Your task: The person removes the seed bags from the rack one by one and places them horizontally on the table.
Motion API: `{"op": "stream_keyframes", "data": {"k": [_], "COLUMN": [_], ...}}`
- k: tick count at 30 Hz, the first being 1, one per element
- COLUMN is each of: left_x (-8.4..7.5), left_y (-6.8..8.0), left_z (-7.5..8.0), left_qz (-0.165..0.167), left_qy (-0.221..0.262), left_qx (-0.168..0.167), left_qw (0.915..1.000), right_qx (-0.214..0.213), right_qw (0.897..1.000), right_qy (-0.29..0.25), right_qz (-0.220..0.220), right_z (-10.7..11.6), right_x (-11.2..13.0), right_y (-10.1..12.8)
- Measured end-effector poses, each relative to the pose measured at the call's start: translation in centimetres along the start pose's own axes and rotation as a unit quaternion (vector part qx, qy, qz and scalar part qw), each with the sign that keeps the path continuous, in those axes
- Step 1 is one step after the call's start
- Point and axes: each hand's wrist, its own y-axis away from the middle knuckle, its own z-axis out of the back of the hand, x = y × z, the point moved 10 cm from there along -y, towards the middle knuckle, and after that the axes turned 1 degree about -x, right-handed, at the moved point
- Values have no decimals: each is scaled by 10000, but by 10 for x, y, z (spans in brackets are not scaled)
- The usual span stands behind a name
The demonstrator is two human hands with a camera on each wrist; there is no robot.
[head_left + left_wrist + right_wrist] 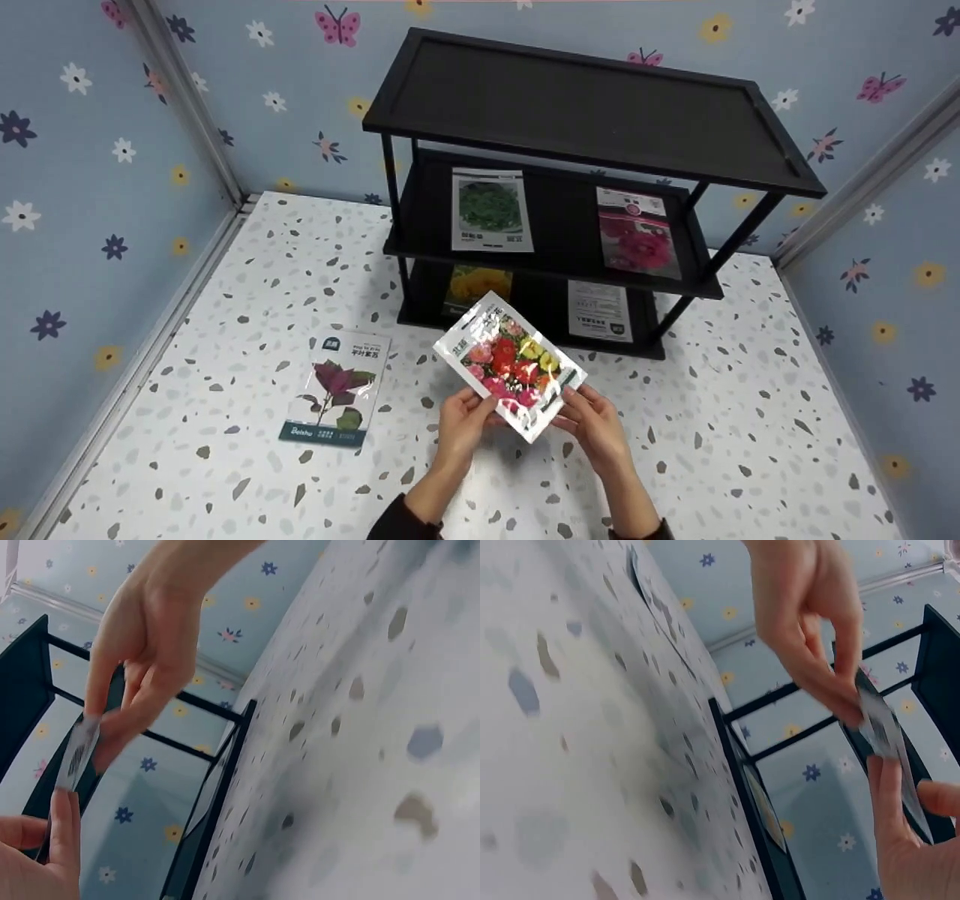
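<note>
Both hands hold a glossy seed packet (510, 364) printed with red, pink and yellow flowers, tilted in front of the black shelf rack (592, 112). My left hand (463, 427) pinches its lower left edge, thumb on the front face. At the lower right edge, my right hand (596, 427) grips it between thumb and fingers. In the left wrist view the packet (77, 754) appears nearly edge-on between the two hands. To the left, another seed packet (337, 394) with a purple-leaved plant lies flat on the speckled table (225, 480).
On the middle shelf lie a green-leaf packet (491, 210) and a pink-flower packet (639, 236). A yellow-flower packet (480, 286) and a text-covered white packet (600, 311) lie on the bottom shelf. Flower-patterned walls (82, 187) enclose the table on three sides.
</note>
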Motion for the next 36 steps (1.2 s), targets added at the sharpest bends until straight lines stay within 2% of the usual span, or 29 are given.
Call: {"op": "stream_keyframes", "data": {"k": [2,7,12,18,20,23,29,34,36], "left_x": [-12,-15,-13,-13,-13,-14,-25,-32,-34], "left_y": [3,3,7,10,9,6,-2,-4,-4], "left_z": [-2,-3,-4,-8,-8,-5,7,17,22], "left_qz": [444,991,1285,1445,1421,1205,337,-158,-304], "left_qy": [-391,-725,-825,-804,-805,-948,-1430,-1682,-1856], "left_qx": [140,879,1327,1532,1535,1396,763,345,171], "left_qw": [9982,9885,9793,9743,9746,9783,9862,9850,9820], "right_qx": [218,920,1257,1196,1080,788,81,-281,-328], "right_qw": [9997,9950,9890,9856,9864,9895,9949,9951,9935], "right_qy": [-12,311,596,1019,1133,1178,1001,841,842], "right_qz": [-72,-236,-505,-627,-503,-268,124,447,687], "right_z": [3,5,6,8,11,13,16,12,13], "right_x": [4,8,5,0,0,2,2,-7,-14], "right_y": [-1,-1,-1,-3,-3,-3,-3,0,-2]}}
